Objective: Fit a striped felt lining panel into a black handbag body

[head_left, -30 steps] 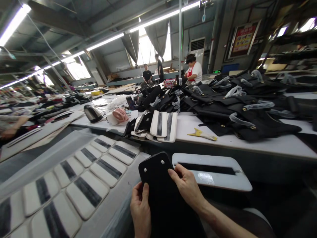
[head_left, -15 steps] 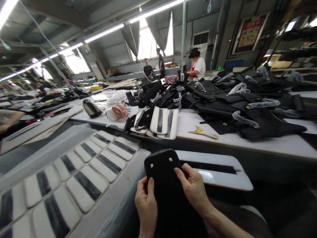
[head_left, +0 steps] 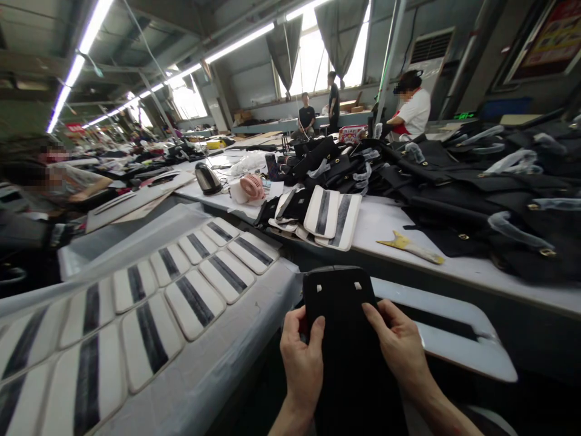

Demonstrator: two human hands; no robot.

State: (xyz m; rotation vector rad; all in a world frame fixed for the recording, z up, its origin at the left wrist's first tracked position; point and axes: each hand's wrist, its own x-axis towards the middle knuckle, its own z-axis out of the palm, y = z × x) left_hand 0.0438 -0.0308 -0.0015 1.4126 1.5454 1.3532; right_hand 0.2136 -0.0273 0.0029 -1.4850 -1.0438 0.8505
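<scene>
In front of me, a black bag panel (head_left: 347,345) with rounded top corners is tilted upright, its lower end running out of the bottom of the view. Two small white tabs show near its top edge. My left hand (head_left: 303,357) is closed on the panel's left edge, thumb on the near face and fingers behind. On the opposite edge, my right hand (head_left: 402,339) pinches it the same way. Just behind the right hand lies a white slotted board (head_left: 458,351). Several white panels with dark stripes (head_left: 131,357) lie in rows to the left.
Across the white table (head_left: 385,218) lie a stack of striped panels (head_left: 324,212), a yellow-handled tool (head_left: 408,245) and a heap of black bags (head_left: 454,194). A pink fan (head_left: 252,186) and a kettle (head_left: 207,179) stand farther back. Co-workers are at left and behind.
The view has turned left, so the scene sits farther right and a co-worker shows at the left. Both hands still grip the black bag panel.
</scene>
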